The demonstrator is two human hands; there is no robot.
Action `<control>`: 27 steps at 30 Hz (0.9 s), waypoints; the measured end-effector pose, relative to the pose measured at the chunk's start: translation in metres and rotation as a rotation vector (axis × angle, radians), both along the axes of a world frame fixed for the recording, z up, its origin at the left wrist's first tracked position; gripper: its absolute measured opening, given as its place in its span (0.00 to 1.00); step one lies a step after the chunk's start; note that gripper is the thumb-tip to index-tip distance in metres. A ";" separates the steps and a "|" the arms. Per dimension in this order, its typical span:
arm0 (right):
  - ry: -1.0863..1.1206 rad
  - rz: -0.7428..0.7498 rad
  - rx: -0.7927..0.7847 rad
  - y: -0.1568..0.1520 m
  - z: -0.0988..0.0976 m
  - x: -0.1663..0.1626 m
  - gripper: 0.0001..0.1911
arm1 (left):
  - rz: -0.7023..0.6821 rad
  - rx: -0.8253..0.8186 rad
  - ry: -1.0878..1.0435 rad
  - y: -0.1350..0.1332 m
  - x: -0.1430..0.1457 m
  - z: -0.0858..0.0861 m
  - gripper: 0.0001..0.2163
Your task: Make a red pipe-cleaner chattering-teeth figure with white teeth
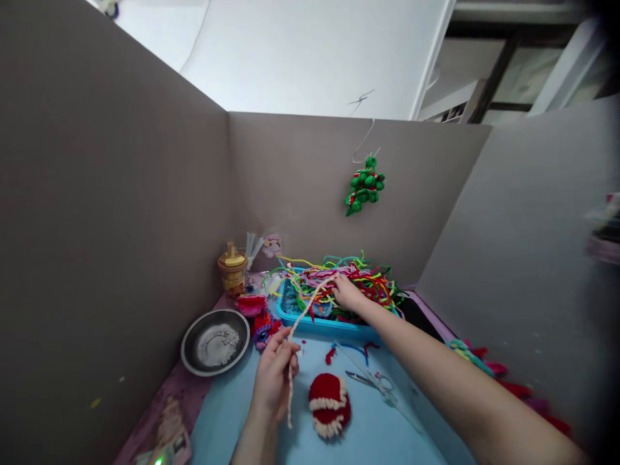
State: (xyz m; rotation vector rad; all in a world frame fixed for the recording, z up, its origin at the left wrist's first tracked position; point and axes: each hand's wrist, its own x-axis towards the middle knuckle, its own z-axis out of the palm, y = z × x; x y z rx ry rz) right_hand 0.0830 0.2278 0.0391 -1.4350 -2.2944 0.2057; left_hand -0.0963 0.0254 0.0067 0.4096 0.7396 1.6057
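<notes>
My left hand (275, 378) is closed in a pinch on a cream pipe cleaner (303, 316) that runs up and right into the pile. My right hand (346, 292) reaches into the blue tray (320, 327), its fingers buried among several tangled coloured pipe cleaners (349, 278); the grip itself is hidden. A red and cream fuzzy craft piece (330, 405) lies on the light blue mat (232, 420) just right of my left hand. Scissors (371, 381) lie beside it.
A metal bowl (215, 341) with white bits sits at the left. A yellow-lidded jar (233, 270) stands behind it, with red fuzzy pieces (259, 316) nearby. Grey cardboard walls (111, 213) enclose the desk. A green and red ornament (364, 187) hangs on the back wall.
</notes>
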 end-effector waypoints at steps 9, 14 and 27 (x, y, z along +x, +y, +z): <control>0.668 0.057 -0.136 -0.092 0.038 0.045 0.18 | -0.012 0.091 0.379 -0.002 0.012 -0.004 0.18; 0.950 0.004 -0.347 -0.130 0.034 0.056 0.25 | -0.187 0.130 0.624 -0.007 0.013 -0.007 0.17; 0.148 0.143 -0.015 -0.132 0.034 0.096 0.09 | -0.080 0.149 1.255 -0.019 0.000 0.020 0.15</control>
